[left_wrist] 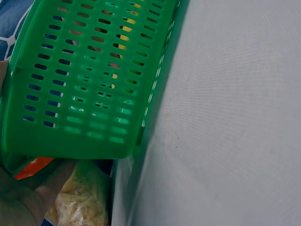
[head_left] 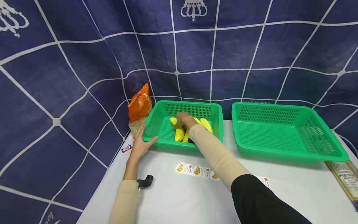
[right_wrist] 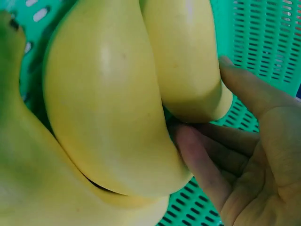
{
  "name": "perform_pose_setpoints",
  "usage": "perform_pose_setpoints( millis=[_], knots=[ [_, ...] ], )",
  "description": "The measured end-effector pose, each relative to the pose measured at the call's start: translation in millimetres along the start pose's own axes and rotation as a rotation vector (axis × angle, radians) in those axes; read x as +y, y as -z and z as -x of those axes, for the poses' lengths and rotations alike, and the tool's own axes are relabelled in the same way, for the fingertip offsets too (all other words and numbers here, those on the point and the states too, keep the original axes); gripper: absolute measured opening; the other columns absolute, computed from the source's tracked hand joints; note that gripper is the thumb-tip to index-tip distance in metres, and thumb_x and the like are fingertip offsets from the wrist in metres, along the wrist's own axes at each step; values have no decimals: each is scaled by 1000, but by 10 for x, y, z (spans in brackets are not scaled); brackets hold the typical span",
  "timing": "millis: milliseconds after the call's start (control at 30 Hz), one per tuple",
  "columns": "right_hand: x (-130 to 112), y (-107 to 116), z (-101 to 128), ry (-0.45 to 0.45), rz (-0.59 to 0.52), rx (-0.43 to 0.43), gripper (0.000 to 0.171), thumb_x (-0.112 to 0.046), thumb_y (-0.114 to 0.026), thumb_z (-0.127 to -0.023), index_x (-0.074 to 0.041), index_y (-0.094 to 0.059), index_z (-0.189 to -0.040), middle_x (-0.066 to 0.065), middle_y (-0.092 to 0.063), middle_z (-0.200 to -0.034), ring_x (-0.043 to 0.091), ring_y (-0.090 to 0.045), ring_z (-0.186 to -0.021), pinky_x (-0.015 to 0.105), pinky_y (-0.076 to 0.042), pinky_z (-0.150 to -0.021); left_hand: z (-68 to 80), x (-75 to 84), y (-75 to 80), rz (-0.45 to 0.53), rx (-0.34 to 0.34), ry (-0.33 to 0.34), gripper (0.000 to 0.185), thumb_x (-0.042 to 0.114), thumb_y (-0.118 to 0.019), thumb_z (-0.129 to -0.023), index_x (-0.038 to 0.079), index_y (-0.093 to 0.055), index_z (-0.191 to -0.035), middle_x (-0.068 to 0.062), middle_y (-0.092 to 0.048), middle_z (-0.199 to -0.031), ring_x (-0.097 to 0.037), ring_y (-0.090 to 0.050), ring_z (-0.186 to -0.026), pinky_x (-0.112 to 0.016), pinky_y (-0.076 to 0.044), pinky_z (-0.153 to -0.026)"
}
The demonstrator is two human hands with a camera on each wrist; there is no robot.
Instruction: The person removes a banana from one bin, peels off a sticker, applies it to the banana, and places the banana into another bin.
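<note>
A: How far is the work, in your opinion?

B: I would judge it early. The bananas (head_left: 179, 135) which I can see all lie in the green basket (head_left: 167, 144), near the person's twelve o'clock. The second basket (head_left: 265, 130) stands at its three o'clock.

A: And the hands — what do they hold?

B: The right hand (head_left: 184, 119) curls thumb and finger about the end of one banana (right_wrist: 183, 61), nearly closed. So the grasp looks made; the lifting, I think, is not yet done. The left hand (head_left: 140, 145) is spread wide, touching the basket at its eight o'clock corner, not closed around it.

A: What is difficult to see?

B: From the head view, the right hand and the beige sleeve (head_left: 218, 152) cover some bananas, so I cannot count them surely. The sleeve also hides part of the labels (head_left: 200, 171), at the basket's five o'clock. In the right wrist view the bananas are cut off at twelve o'clock — and how firmly the fingers press, I cannot tell.
</note>
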State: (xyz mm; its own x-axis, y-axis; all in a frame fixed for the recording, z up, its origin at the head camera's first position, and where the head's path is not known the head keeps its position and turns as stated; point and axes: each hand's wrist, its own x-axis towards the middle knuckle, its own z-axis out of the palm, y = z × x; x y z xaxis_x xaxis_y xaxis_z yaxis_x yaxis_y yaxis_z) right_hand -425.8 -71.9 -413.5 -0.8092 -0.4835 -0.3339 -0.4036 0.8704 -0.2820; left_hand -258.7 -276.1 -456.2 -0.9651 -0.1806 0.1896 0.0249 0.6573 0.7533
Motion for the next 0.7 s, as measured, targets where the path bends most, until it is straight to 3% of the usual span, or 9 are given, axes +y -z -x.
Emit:
perform_pose_setpoints(
  millis=[267, 433, 700],
  knots=[
    [22, 16, -51, -46, -57, -6, 45, -40, -77, -82, -6, -59, -105, 9, -63, -90, 14, -62, -60, 21, -54, -56, 16, 5, 0, 3, 16, 11, 93, 44, -73, -82, 14, -24, -156, -6, -19, -164, -33, -19, -150, -58, -20, -119],
    [47, 30, -56, -80, -133, 27, 43, -37, -78, -81, -5, -58, -101, 10, -63, -88, 16, -64, -61, 23, -55, -55, 7, -1, -12, 15, 11, 10, 94, 46, -73, -83, 14, -24, -156, -6, -19, -164, -33, -19, -150, -59, -19, -119],
    [-23, 53, -54, -93, -129, 100, 40, -34, -80, -78, -4, -62, -97, 10, -64, -85, 17, -64, -61, 23, -55, -52, 4, -3, 8, 27, 15, 18, 95, 49, -73, -81, 16, -24, -156, -3, -19, -164, -34, -20, -150, -60, -22, -118]
  ],
)
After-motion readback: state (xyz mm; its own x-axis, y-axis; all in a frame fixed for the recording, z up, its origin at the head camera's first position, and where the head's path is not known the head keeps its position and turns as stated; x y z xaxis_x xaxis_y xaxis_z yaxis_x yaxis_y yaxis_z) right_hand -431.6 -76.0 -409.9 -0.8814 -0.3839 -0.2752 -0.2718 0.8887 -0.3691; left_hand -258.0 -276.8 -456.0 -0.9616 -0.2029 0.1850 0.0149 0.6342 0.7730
